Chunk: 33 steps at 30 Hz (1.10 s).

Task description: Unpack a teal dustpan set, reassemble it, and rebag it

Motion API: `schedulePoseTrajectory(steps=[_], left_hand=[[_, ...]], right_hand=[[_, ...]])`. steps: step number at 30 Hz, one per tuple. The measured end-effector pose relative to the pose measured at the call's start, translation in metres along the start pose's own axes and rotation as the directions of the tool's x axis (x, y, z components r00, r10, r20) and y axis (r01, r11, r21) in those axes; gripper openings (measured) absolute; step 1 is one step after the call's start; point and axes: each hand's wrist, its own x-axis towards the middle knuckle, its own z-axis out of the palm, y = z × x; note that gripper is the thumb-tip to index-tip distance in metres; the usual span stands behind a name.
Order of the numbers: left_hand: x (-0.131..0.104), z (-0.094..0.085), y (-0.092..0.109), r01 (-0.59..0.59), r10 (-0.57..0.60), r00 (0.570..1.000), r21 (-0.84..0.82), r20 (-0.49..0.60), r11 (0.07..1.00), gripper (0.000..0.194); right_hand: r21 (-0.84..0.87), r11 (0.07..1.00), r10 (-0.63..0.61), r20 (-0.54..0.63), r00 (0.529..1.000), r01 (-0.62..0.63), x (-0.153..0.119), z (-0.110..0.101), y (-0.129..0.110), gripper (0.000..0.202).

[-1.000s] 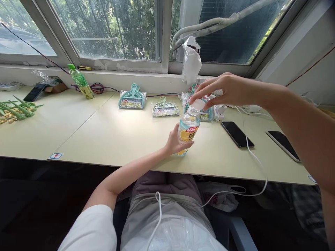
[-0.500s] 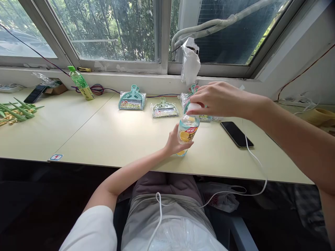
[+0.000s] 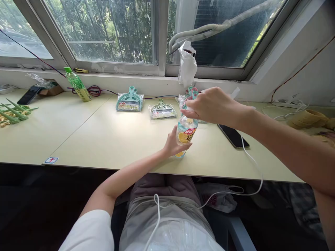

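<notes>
A clear drink bottle (image 3: 186, 134) with a yellow and red label stands slightly tilted near the table's front edge. My left hand (image 3: 172, 143) is wrapped around its lower body. Over the top, my right hand (image 3: 213, 104) is closed on the white bottle cap (image 3: 188, 109), most of which my fingers hide. Behind the bottle are small packaged dustpan-and-brush sets: one at the left (image 3: 130, 100), a paler one in the middle (image 3: 162, 110), and more at the right (image 3: 187, 94), partly covered by my right hand.
A black phone (image 3: 232, 135) lies right of the bottle, with a white cable (image 3: 258, 164) running across it and down to my lap. A green-capped bottle (image 3: 77, 84) leans at the back left. Green pointed leaves (image 3: 14, 113) and another phone (image 3: 30, 94) are far left.
My right hand has turned at the cap, its knuckles now rolled further over and the wrist lower. My left hand keeps its hold on the bottle. The view has shifted slightly.
</notes>
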Motion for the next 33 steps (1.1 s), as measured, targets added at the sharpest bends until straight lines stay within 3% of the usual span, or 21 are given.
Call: schedulePoseTrajectory(steps=[5, 8, 11, 14, 16, 20, 22, 24, 27, 30, 33], left_hand=[[-0.001, 0.002, 0.001, 0.005, -0.005, 1.0, 0.004, -0.012, 1.0, 0.07], [0.0, 0.001, 0.0, -0.002, 0.002, 1.0, -0.014, 0.01, 1.0, 0.071], [0.002, 0.0, 0.0, -0.014, 0.016, 0.999, -0.06, 0.037, 0.998, 0.072], [0.002, 0.0, 0.001, -0.012, 0.016, 0.998, -0.073, 0.054, 0.997, 0.073], [0.001, 0.001, 0.002, 0.005, -0.001, 0.998, -0.075, 0.059, 0.997, 0.073], [0.0, 0.003, 0.002, 0.046, -0.04, 0.997, -0.096, 0.068, 0.994, 0.071], [0.001, 0.002, 0.003, 0.053, -0.042, 0.996, -0.13, 0.084, 0.99, 0.073], [0.004, -0.001, 0.004, 0.085, -0.059, 0.99, -0.207, 0.128, 0.975, 0.075], [0.008, -0.005, 0.008, 0.226, -0.123, 0.949, -0.355, 0.29, 0.907, 0.074], [0.009, -0.006, 0.014, 0.364, -0.17, 0.889, -0.432, 0.426, 0.825, 0.067], [0.008, -0.003, 0.018, 0.417, -0.193, 0.865, -0.449, 0.464, 0.79, 0.066]], right_hand=[[-0.003, 1.0, 0.02, 0.041, 0.999, -0.02, 0.005, -0.003, -0.007, 0.061], [0.067, 0.988, -0.141, 0.003, 0.99, 0.141, 0.006, -0.002, 0.008, 0.059], [0.133, 0.931, -0.323, -0.139, 0.936, 0.341, 0.007, 0.003, 0.027, 0.05], [0.126, 0.894, -0.403, -0.189, 0.895, 0.43, 0.008, 0.007, 0.033, 0.041], [0.104, 0.911, -0.378, -0.178, 0.909, 0.399, 0.007, 0.007, 0.026, 0.041], [-0.004, 0.986, -0.167, -0.152, 0.974, 0.168, 0.007, 0.002, 0.007, 0.052], [-0.012, 0.986, -0.169, -0.145, 0.975, 0.169, 0.007, 0.002, 0.006, 0.058], [0.055, 0.959, -0.265, -0.179, 0.947, 0.279, 0.008, 0.005, 0.014, 0.057], [0.089, 0.899, -0.405, -0.203, 0.892, 0.428, 0.008, 0.011, 0.03, 0.05], [0.074, 0.892, -0.43, -0.172, 0.887, 0.446, 0.005, 0.017, 0.041, 0.048], [0.111, 0.893, -0.408, -0.204, 0.89, 0.435, 0.001, 0.021, 0.045, 0.048]])
